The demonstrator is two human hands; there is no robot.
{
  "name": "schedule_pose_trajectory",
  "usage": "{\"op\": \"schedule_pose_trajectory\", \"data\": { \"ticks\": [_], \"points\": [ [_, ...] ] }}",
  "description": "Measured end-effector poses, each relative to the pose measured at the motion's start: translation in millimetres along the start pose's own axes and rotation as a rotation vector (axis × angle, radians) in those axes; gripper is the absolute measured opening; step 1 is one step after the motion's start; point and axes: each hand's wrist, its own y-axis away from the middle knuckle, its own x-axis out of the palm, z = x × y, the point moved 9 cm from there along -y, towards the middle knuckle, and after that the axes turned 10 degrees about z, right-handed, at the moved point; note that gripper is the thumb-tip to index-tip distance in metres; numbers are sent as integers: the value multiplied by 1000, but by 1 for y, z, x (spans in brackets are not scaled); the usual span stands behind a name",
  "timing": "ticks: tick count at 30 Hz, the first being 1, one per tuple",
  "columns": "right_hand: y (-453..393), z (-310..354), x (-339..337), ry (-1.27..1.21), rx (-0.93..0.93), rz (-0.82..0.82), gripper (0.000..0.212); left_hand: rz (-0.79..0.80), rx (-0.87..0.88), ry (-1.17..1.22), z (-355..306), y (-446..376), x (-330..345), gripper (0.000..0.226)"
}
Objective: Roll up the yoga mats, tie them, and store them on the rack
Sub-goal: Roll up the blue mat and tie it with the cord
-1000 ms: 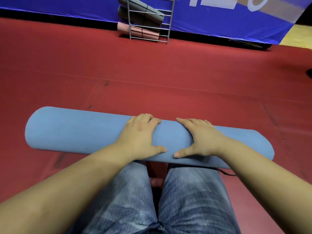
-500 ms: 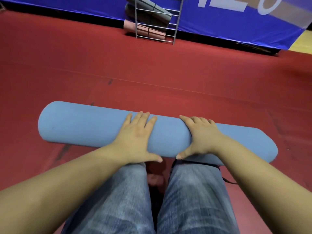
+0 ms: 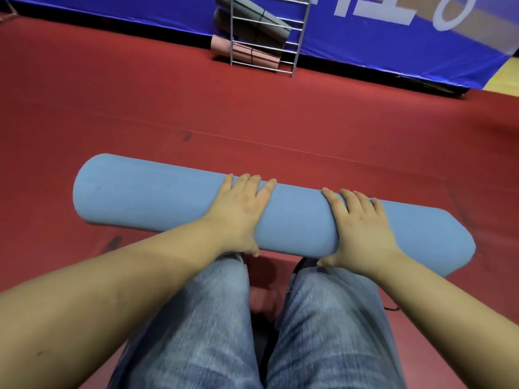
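Note:
A light blue yoga mat, fully rolled into a thick cylinder, lies across the red floor just past my knees. My left hand rests palm down on its middle with fingers spread over the top. My right hand lies flat on the roll further right, thumb tucked under the near side. A thin black strap end shows on the floor beside my right leg. At the far wall stands a metal wire rack holding rolled grey mats and a pink mat.
My legs in blue jeans fill the bottom of the view. A blue banner runs along the back wall behind the rack. Red floor stretches open between the roll and the rack.
The roll has moved a little away from my knees. Both hands stayed on it and now sit further apart, the right hand shifted to the right.

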Motion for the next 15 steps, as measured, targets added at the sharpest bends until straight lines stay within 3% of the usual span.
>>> {"op": "schedule_pose_trajectory", "data": {
  "ticks": [8,11,15],
  "points": [
    [27,1,-34,-61,-73,-208,111,-91,20,-49,2,28,-27,118],
    [54,6,-34,-70,-86,-183,112,-88,49,-19,-7,56,-28,118],
    [101,10,-31,-116,-122,-166,114,-244,115,53,-23,106,-38,113]
  ]
}}
